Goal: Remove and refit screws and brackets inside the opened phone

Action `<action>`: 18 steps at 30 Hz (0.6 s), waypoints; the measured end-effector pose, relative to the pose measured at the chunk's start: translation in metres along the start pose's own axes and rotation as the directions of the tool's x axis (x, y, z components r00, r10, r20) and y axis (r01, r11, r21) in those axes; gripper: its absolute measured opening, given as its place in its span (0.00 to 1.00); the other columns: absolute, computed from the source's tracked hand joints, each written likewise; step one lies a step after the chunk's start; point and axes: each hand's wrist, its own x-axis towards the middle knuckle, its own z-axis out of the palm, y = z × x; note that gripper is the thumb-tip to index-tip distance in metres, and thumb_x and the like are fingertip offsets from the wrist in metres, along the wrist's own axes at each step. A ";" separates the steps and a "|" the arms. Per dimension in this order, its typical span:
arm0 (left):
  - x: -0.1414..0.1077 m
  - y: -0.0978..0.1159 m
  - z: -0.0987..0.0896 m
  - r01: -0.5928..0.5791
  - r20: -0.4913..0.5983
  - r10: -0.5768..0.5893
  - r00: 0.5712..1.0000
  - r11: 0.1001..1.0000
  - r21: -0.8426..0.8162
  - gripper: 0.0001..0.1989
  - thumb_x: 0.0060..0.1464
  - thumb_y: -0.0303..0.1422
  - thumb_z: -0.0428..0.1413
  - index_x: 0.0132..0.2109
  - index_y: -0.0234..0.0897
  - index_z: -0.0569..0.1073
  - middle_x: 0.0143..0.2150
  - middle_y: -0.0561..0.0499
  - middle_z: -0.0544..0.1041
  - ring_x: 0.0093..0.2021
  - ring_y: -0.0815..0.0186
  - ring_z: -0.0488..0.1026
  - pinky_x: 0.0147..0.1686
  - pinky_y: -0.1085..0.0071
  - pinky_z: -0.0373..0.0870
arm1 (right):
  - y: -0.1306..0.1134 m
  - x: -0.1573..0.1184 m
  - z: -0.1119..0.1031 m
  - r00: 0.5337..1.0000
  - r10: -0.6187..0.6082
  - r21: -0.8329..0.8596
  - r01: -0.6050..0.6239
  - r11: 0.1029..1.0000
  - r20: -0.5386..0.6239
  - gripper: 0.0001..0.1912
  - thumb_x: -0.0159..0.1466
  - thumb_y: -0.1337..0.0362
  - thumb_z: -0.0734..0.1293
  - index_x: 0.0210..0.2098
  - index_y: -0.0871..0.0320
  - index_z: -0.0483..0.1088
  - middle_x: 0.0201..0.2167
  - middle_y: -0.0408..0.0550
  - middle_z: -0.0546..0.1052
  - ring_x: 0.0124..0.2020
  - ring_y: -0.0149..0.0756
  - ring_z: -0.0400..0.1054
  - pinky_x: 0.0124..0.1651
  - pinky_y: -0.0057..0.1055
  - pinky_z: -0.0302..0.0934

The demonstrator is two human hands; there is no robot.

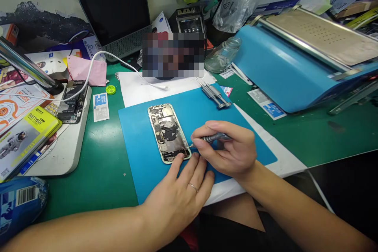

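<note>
An opened smartphone [169,132], its inner boards and bare battery bay showing, lies face up on a blue mat [137,157]. My right hand [228,147] grips a screwdriver [217,137] with a dark ribbed handle. Its thin tip meets the phone's lower right edge; whether it sits in a screw is too small to tell. My left hand [186,185], with a ring on one finger, lies flat with fingers stretched out. Its fingertips are at the phone's bottom edge. Farther back on the mat rest more screwdrivers [214,93].
A second opened phone [71,102] and a battery box [29,138] lie at left. A white cable [97,53] arches over the bench. Behind the mat stand a glass jar [223,55] and a dark screen [116,8]. A blue machine [274,75] occupies the right.
</note>
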 end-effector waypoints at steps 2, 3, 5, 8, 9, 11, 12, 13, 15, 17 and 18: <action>0.000 0.001 0.001 -0.002 -0.003 0.002 1.000 1.000 -0.003 0.24 0.70 0.32 0.43 0.69 0.32 0.65 0.69 0.39 0.67 0.70 0.54 0.63 0.66 0.53 0.57 | 0.000 0.000 0.000 1.000 0.001 -0.001 -0.001 1.000 0.004 0.30 0.62 0.75 0.68 0.61 0.52 0.63 0.29 0.40 0.77 0.25 0.29 0.73 0.29 0.26 0.72; 0.000 0.001 0.001 -0.002 -0.004 0.002 1.000 1.000 -0.004 0.24 0.70 0.32 0.43 0.69 0.31 0.65 0.69 0.39 0.67 0.70 0.54 0.63 0.66 0.53 0.57 | 0.000 0.000 -0.001 1.000 0.001 -0.002 -0.001 1.000 0.008 0.30 0.62 0.75 0.68 0.61 0.52 0.63 0.29 0.40 0.77 0.26 0.29 0.73 0.29 0.26 0.72; 0.000 0.000 0.001 -0.004 0.000 0.004 1.000 1.000 -0.004 0.24 0.70 0.32 0.43 0.69 0.32 0.65 0.69 0.39 0.67 0.70 0.54 0.63 0.66 0.53 0.57 | -0.001 0.001 -0.002 1.000 0.000 -0.005 0.000 1.000 0.015 0.30 0.62 0.76 0.69 0.61 0.53 0.63 0.29 0.40 0.77 0.26 0.29 0.74 0.30 0.26 0.73; 0.001 -0.001 0.000 -0.007 0.011 0.007 1.000 1.000 0.001 0.24 0.71 0.32 0.42 0.69 0.31 0.64 0.69 0.39 0.67 0.70 0.54 0.63 0.66 0.53 0.57 | -0.001 0.001 -0.002 1.000 0.001 -0.008 -0.001 1.000 0.023 0.29 0.62 0.75 0.69 0.61 0.53 0.63 0.29 0.40 0.77 0.26 0.29 0.74 0.30 0.26 0.73; 0.001 -0.001 0.000 -0.008 0.014 0.008 1.000 1.000 0.002 0.24 0.71 0.32 0.42 0.69 0.31 0.64 0.69 0.39 0.66 0.70 0.54 0.63 0.66 0.53 0.57 | -0.002 0.001 -0.003 1.000 0.003 -0.008 -0.003 1.000 0.025 0.28 0.62 0.75 0.68 0.60 0.53 0.63 0.29 0.40 0.77 0.26 0.29 0.74 0.30 0.26 0.73; 0.000 -0.001 0.000 -0.007 0.016 0.007 1.000 1.000 0.004 0.25 0.71 0.32 0.42 0.70 0.31 0.63 0.70 0.38 0.66 0.70 0.54 0.62 0.67 0.53 0.57 | -0.002 0.002 -0.003 1.000 0.009 -0.007 -0.009 1.000 0.028 0.27 0.63 0.75 0.68 0.60 0.53 0.63 0.29 0.40 0.77 0.26 0.30 0.74 0.29 0.27 0.73; 0.000 -0.001 0.000 -0.006 0.014 0.006 1.000 1.000 0.005 0.25 0.70 0.32 0.42 0.70 0.30 0.63 0.70 0.38 0.66 0.70 0.54 0.62 0.67 0.53 0.57 | -0.002 0.002 -0.003 1.000 0.013 -0.005 -0.013 1.000 0.028 0.27 0.63 0.75 0.68 0.59 0.52 0.63 0.29 0.40 0.77 0.26 0.30 0.73 0.29 0.27 0.73; 0.000 0.000 0.001 -0.006 0.013 0.006 1.000 1.000 0.005 0.25 0.70 0.32 0.42 0.70 0.30 0.63 0.70 0.38 0.66 0.70 0.54 0.62 0.67 0.53 0.57 | -0.002 0.002 -0.002 1.000 0.016 -0.004 -0.016 1.000 0.026 0.27 0.63 0.75 0.68 0.59 0.52 0.63 0.29 0.40 0.77 0.26 0.30 0.73 0.29 0.27 0.73; 0.000 0.001 0.001 -0.005 0.010 0.005 1.000 1.000 0.005 0.25 0.70 0.32 0.42 0.69 0.30 0.63 0.70 0.39 0.66 0.70 0.54 0.62 0.67 0.53 0.57 | -0.001 0.002 -0.002 0.999 0.023 0.000 -0.023 1.000 0.022 0.27 0.63 0.74 0.68 0.59 0.52 0.63 0.29 0.40 0.77 0.26 0.30 0.73 0.30 0.28 0.73; 0.000 0.002 0.001 -0.006 0.012 0.006 1.000 1.000 0.002 0.25 0.71 0.32 0.42 0.69 0.30 0.63 0.70 0.39 0.66 0.71 0.54 0.62 0.67 0.53 0.57 | -0.001 0.001 -0.002 0.999 0.028 0.004 -0.028 1.000 0.016 0.28 0.63 0.74 0.69 0.60 0.52 0.63 0.30 0.40 0.77 0.26 0.30 0.74 0.30 0.29 0.73; 0.000 0.002 0.001 -0.007 0.014 0.007 1.000 1.000 -0.001 0.25 0.71 0.32 0.42 0.70 0.31 0.63 0.70 0.39 0.66 0.71 0.54 0.62 0.67 0.53 0.56 | -0.001 0.001 -0.002 0.999 0.030 0.006 -0.030 1.000 0.013 0.29 0.63 0.74 0.69 0.61 0.51 0.62 0.30 0.40 0.77 0.26 0.31 0.74 0.30 0.29 0.74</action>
